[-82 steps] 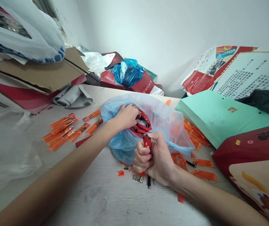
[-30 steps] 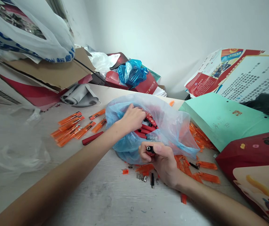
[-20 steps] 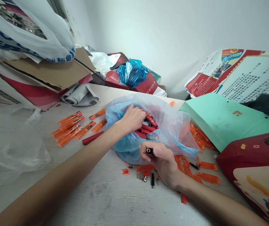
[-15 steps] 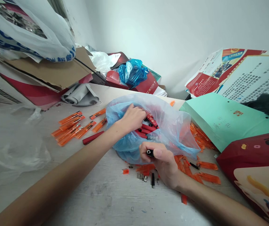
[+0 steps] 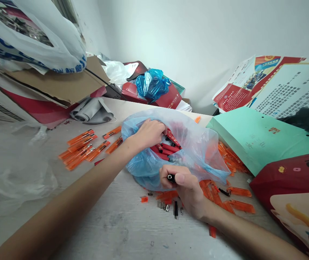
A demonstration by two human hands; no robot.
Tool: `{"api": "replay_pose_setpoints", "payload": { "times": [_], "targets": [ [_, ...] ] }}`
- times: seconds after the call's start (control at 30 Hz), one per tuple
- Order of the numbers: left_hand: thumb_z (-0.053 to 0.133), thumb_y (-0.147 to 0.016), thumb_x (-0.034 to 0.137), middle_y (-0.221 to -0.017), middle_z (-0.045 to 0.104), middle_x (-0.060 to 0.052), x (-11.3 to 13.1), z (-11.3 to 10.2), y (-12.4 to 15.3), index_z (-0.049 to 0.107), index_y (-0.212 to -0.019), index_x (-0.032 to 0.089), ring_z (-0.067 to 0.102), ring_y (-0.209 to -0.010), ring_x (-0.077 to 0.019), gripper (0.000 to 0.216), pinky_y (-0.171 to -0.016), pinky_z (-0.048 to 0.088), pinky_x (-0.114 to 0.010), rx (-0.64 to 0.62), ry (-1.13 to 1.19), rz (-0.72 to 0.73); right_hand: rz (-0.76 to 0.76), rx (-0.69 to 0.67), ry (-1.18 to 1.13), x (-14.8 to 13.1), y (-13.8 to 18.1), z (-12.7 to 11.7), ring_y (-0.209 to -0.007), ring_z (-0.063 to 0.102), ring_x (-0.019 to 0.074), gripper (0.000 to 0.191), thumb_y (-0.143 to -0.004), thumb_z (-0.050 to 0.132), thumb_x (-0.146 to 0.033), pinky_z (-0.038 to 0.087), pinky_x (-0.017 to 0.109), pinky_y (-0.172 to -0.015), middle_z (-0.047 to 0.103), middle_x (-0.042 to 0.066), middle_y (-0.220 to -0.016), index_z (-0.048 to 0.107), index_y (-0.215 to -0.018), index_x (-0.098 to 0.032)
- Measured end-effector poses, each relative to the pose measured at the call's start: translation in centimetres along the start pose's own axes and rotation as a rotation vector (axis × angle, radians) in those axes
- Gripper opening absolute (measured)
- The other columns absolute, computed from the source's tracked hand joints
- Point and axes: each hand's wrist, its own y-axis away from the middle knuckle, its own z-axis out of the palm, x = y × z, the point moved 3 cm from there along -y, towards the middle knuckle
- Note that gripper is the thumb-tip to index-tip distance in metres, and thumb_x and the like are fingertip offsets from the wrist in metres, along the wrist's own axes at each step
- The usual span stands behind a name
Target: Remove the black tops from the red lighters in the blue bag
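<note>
My left hand [image 5: 152,131] reaches over the near-left rim of a thin blue plastic bag [image 5: 146,169]. Its fingers curl down among red tubes [image 5: 170,148]; the fingertips are hidden, so whatever they grip I cannot make out. In front of the bag, my right hand [image 5: 184,184] is closed round a black cylinder [image 5: 171,177] with a round metal-ringed end facing me. Most of that piece is covered by the fingers. Below it on the table lie a small black part [image 5: 176,209], little metal pieces [image 5: 167,207] and orange plastic scraps [image 5: 167,195].
Orange lighters [image 5: 80,148] lie at the left, by a sheet of clear plastic [image 5: 16,169]. More orange pieces [image 5: 241,206] are scattered at the right, beside a mint-green paper bag [image 5: 265,137] and a dark red bag [image 5: 292,184]. Boxes and a knotted blue bag [image 5: 154,85] stand behind.
My left hand has shifted slightly left inside the bag, uncovering more red tubes. Its forearm now covers most of the red tube on the table. My right hand stays nearly still.
</note>
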Motion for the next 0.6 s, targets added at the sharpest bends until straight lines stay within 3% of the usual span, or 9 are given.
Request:
{"api": "replay_pose_setpoints", "payload": {
  "times": [0.17,0.33,0.6],
  "targets": [
    [0.056,-0.089,0.008,-0.115,0.083,-0.005,-1.9,-0.5,-0.1,0.082,-0.11,0.023,0.075,-0.106,-0.026,0.037,-0.089,0.054,-0.034,-0.039,0.115,0.02,0.018,0.049,-0.007,0.2,-0.1,-0.1,-0.07,0.034,0.0173,0.031,-0.094,0.043,-0.043,0.024,0.035,-0.066,0.041,0.0,-0.073,0.048,-0.072,-0.022],
    [0.054,-0.089,0.006,-0.109,0.084,-0.004,-2.7,-0.6,-0.2,0.081,-0.106,0.021,0.076,-0.101,-0.0216,0.035,-0.092,0.055,-0.03,-0.065,0.205,0.06,0.077,0.089,-0.111,0.5,-0.2,0.1,-0.068,0.032,0.0167,0.035,-0.092,0.046,-0.049,0.023,0.034,-0.064,0.04,-0.001,-0.071,0.05,-0.071,-0.021],
    [0.056,-0.077,0.003,-0.097,0.082,-0.003,-3.8,-1.4,0.4,0.08,-0.092,0.021,0.074,-0.089,-0.0199,0.034,-0.082,0.054,-0.028,-0.104,0.248,0.137,0.222,0.146,-0.404,0.5,-1.0,0.2,-0.06,0.023,0.0135,0.036,-0.087,0.052,-0.051,0.019,0.033,-0.061,0.031,-0.004,-0.064,0.048,-0.067,-0.022]
  ]
}}
